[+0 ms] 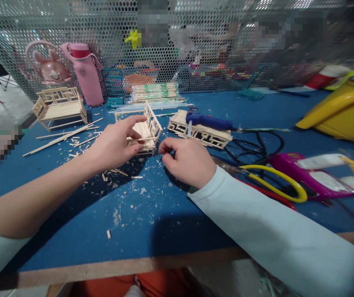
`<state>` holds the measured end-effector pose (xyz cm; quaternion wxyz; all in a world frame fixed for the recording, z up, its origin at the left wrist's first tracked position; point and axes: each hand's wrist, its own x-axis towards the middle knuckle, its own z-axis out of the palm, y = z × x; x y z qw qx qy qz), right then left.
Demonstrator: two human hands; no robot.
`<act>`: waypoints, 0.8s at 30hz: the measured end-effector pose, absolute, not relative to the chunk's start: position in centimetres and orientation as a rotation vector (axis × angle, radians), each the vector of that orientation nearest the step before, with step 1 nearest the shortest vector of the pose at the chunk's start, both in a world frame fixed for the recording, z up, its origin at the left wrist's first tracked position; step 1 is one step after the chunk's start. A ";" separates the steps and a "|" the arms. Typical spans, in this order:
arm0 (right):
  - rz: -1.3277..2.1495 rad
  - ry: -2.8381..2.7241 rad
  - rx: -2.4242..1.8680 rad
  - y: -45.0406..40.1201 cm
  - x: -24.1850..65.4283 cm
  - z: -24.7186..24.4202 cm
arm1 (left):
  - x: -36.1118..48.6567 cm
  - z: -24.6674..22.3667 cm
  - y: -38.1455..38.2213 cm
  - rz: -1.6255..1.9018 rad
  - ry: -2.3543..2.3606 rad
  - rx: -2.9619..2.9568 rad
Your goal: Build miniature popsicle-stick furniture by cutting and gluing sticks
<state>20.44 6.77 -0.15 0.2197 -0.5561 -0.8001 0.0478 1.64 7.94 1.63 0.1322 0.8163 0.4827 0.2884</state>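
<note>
A miniature bench (147, 128) made of thin wooden sticks stands on the blue table, with railings along its back and right side. My left hand (115, 142) grips its left front part, thumb low at the front edge and fingers reaching over the seat. Just right of the bench, my right hand (191, 161) is closed, thumb and forefinger pinched close to its right front corner. Whatever lies between those fingertips is too small or hidden to make out. Behind that hand, a blue glue gun (209, 120) rests across another small stick-built piece (217, 138).
A finished-looking stick bench (61, 108) and a pink bottle (87, 74) stand at the back left. Loose sticks (62, 137) and chips litter the table (127, 235). Yellow-handled pliers (276, 179), a purple tool (310, 175) and a black cable (266, 144) lie on the right.
</note>
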 end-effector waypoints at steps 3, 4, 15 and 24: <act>0.137 -2.215 -1.545 6.8 20.4 -0.1 | 1.5 2.1 7.7 0.812 1.431 2.363; 0.139 -2.217 -1.547 6.7 20.4 -0.1 | 1.5 2.3 7.6 0.800 1.445 2.356; 0.174 -2.226 -1.555 6.5 20.3 0.1 | 1.5 2.4 7.6 0.751 1.473 2.409; 0.159 -2.246 -1.556 6.5 20.3 0.1 | 1.7 1.7 7.8 0.808 1.467 2.354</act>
